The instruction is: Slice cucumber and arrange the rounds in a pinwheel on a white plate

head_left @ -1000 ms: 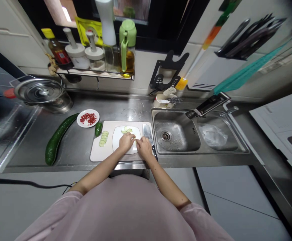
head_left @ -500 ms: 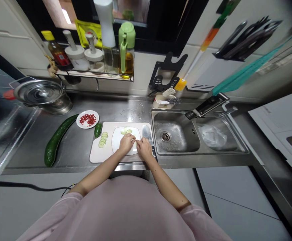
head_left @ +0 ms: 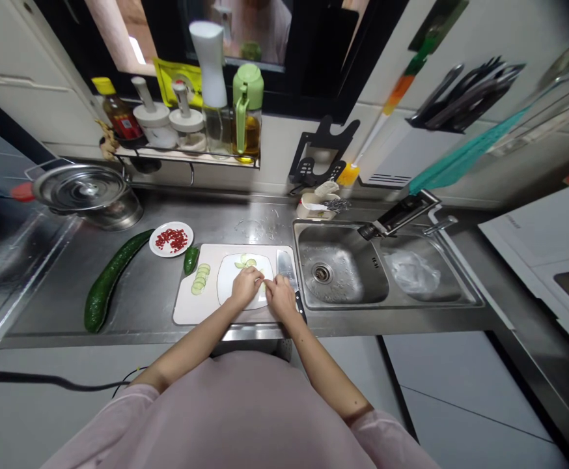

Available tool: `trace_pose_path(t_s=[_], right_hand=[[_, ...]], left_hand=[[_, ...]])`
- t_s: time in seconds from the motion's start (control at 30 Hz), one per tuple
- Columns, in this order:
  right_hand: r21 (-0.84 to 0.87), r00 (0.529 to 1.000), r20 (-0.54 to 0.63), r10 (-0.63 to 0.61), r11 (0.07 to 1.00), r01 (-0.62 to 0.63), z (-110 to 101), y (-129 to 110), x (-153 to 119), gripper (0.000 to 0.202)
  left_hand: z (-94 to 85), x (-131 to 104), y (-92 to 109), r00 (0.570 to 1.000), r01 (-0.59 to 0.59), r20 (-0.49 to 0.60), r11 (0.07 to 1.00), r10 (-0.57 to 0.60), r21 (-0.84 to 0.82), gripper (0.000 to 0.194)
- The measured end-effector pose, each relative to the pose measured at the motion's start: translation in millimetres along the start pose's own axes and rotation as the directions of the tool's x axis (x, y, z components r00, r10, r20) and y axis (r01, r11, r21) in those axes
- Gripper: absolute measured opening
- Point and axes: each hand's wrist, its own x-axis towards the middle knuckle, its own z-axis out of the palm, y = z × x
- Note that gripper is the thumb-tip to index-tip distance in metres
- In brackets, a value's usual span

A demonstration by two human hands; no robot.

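Both my hands meet over a square white plate, fingertips almost touching. My left hand and my right hand are closed in a pinch on a small pale cucumber slice, mostly hidden by the fingers. Several cut pieces of cucumber lie at the plate's far side. The plate rests on a pale cutting board. A row of overlapping cucumber slices lies on the board's left part, with a cucumber stub at its upper left corner. Right of the plate lies a knife.
A long whole cucumber and a small plate of red bits are on the left, before a lidded steel pot. The double sink adjoins the board's right. A condiment shelf hangs above.
My hands stay over the plate, fingertips still together, with only slight finger movement. The whole view has shifted slightly, so things sit a little lower in the picture.
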Motion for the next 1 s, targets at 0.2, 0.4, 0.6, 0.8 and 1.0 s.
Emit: trace_pose_path(t_s=[0.2,0.4,0.6,0.8,1.0], right_hand=[[0.062,0.999,-0.042,0.022,0.998,-0.019,3.2,2.7,0.4,0.031],[0.180,0.989,-0.107,0.103,0.980,-0.082,5.2,12.9,-2.6,0.032],[0.278,0.974,-0.167,0.152,0.955,-0.102,3.9,17.9,-9.3,0.030],[0.401,0.952,-0.268,0.146,0.916,-0.028,10.6,23.7,-10.5,0.029],[0.461,0.930,-0.345,0.126,0.886,0.051,14.3,27.7,-9.0,0.030]], left_hand=[[1.4,0.8,-0.6,1.000,0.000,-0.013,1.000,0.000,-0.004,0.020],[0.5,-1.4,2.3,1.000,0.000,-0.031,1.000,-0.001,-0.025,0.019],[0.1,-4.8,3.0,0.996,0.034,-0.084,0.994,-0.043,-0.101,0.016],[-3.7,-25.5,4.8,0.956,0.029,-0.272,0.956,-0.113,-0.292,0.015],[-21.8,-59.2,-9.3,0.881,0.014,-0.432,0.921,-0.195,-0.389,0.018]])
